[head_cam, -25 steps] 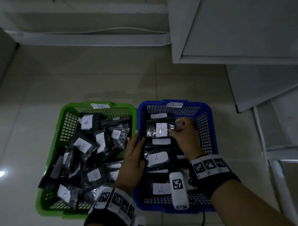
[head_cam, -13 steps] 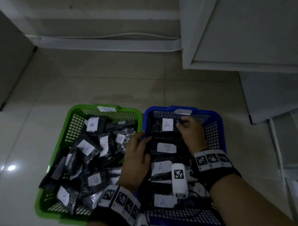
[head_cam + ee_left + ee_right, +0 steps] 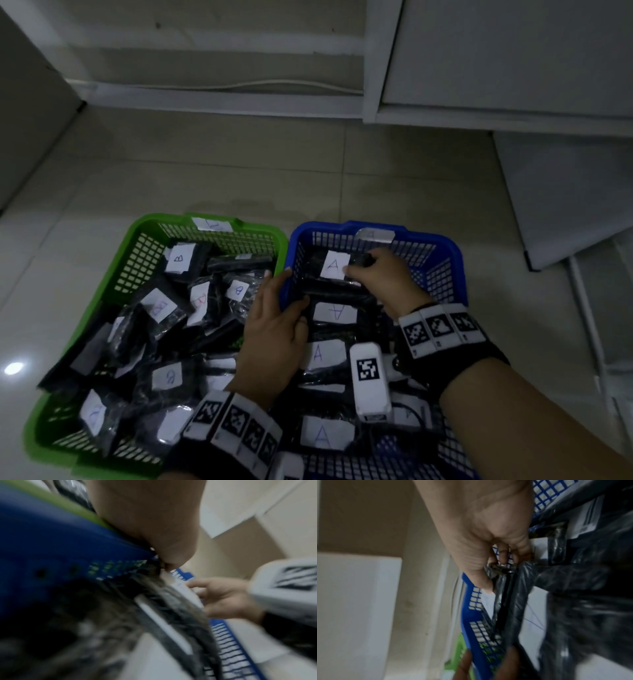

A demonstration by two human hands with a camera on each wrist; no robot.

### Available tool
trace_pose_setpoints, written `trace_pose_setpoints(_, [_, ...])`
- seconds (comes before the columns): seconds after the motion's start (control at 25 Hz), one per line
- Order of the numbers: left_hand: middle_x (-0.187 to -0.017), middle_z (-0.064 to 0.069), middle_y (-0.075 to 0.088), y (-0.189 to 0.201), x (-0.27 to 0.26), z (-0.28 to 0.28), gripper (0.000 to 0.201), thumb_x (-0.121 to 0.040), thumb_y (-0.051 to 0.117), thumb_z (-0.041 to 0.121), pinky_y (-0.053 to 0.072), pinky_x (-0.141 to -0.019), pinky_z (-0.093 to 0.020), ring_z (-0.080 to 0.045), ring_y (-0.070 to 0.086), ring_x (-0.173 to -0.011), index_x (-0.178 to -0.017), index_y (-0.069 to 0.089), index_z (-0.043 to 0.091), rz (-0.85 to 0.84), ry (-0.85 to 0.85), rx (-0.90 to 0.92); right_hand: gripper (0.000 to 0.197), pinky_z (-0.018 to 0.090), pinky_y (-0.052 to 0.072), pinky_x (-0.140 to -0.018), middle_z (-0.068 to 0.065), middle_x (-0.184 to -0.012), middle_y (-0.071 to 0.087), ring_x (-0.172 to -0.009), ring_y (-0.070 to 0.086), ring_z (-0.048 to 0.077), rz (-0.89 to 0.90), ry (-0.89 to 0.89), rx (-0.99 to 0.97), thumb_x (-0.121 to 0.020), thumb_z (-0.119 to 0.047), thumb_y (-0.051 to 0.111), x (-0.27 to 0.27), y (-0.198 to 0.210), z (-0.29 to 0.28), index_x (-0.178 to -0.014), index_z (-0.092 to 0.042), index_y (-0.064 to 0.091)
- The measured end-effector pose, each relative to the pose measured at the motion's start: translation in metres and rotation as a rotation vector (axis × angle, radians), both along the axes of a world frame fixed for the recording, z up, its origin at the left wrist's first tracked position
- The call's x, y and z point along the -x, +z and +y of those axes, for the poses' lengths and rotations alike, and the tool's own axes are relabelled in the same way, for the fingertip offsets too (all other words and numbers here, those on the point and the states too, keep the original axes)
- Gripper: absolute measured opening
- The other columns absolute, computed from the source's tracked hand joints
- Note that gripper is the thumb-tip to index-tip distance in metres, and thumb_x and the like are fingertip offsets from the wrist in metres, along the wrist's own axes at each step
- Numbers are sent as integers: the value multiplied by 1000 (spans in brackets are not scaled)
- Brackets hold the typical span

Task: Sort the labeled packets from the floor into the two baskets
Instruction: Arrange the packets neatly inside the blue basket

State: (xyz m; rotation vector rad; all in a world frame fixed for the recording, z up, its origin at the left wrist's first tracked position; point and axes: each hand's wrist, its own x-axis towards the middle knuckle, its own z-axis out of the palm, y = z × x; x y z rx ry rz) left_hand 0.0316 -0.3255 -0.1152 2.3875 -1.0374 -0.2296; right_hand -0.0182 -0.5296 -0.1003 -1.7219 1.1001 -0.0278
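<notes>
The blue basket (image 3: 452,260) on the right holds black packets with white "A" labels. The green basket (image 3: 137,246) on the left holds black packets labelled "B". My right hand (image 3: 359,269) pinches the edge of an A packet (image 3: 334,264) at the far end of the blue basket; the right wrist view shows its curled fingers (image 3: 520,547) on the packet's plastic (image 3: 510,595). My left hand (image 3: 274,308) lies with straight fingers over the rims where the two baskets meet, its thumb on the packets in the blue basket. The left wrist view is blurred.
Both baskets stand side by side on a pale tiled floor (image 3: 239,164). A white cabinet (image 3: 496,61) stands behind on the right, and a white panel (image 3: 565,198) leans beside the blue basket. A wall with a cable runs along the back.
My right hand has carried the A packet from the middle of the blue basket to its far end. My left hand has slid slightly forward along the rims.
</notes>
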Motion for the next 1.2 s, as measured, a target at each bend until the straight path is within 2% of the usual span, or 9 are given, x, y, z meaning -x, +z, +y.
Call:
trace_pose_setpoints(0.08, [-155,1,22,0,0,0,54,-85,28,40,2,-114,-34,-24,6,-146,-116,67,19,-38,-17,-23,24,45,58,-80,12,-90,71,-84,68,27,-83,-44,-72,-72,-21,77,2,4,3,-89,-7,69])
trace_pose_setpoints(0.24, [-157,2,12,9,-3,-1,53,-86,28,40,-8,-113,-30,-24,-4,-146,-118,66,21,42,-70,-59,13,54,56,-82,18,-94,71,-89,69,35,-164,-60,-246,-77,-4,72,10,15,9,-90,-2,68])
trace_pose_setpoints(0.36, [-158,5,4,16,-2,1,52,-85,29,39,-9,-114,-30,-22,-9,-145,-120,65,24,93,-104,-89,31,50,55,-87,8,-101,67,-97,66,28,-366,-153,-302,-78,8,67,21,21,9,-95,-18,62])
trace_pose_setpoints(0.48, [-158,8,-1,19,-5,1,38,-96,37,34,-5,-119,-36,-22,-11,-144,-121,64,26,145,-119,-130,42,40,56,-86,-2,-104,64,-101,63,18,-515,-158,-270,-79,13,62,26,20,9,-102,-22,59])
trace_pose_setpoints(0.68, [-158,9,-4,19,-5,2,29,-96,45,26,-2,-119,-40,-22,-13,-144,-117,66,29,182,-128,-113,29,49,51,-94,10,-107,63,-106,61,30,-305,-37,-313,-85,6,60,17,13,7,-95,-21,57])
trace_pose_setpoints(0.88, [-158,7,-4,19,-5,2,28,-95,47,24,-2,-119,-40,-23,-13,-143,-114,66,28,174,-142,-119,7,48,50,-95,16,-97,65,-98,64,31,-103,157,-248,-89,-6,59,14,23,8,-92,-12,59])
trace_pose_setpoints(1.0, [-158,6,-4,21,-5,2,27,-94,48,22,-1,-119,-40,-24,-13,-143,-114,66,27,156,-156,-116,23,44,50,-94,8,-99,63,-99,62,26,8,223,-145,-86,-13,65,13,24,7,-105,-15,51])
trace_pose_setpoints(1.12, [-157,5,0,20,-5,4,26,-92,51,20,-1,-119,-40,-23,-13,-144,-112,67,25,164,-145,-92,30,49,53,-91,11,-111,65,-101,65,28,-148,56,-305,-84,-5,66,22,24,3,-111,-15,56])
trace_pose_setpoints(1.2, [-154,-1,14,20,-7,4,26,-89,52,19,5,-119,-45,-28,-2,-144,-110,68,22,100,-153,-64,38,50,55,-86,10,-117,63,-102,64,27,-309,-87,-322,-84,0,64,30,25,-2,-117,-16,52])
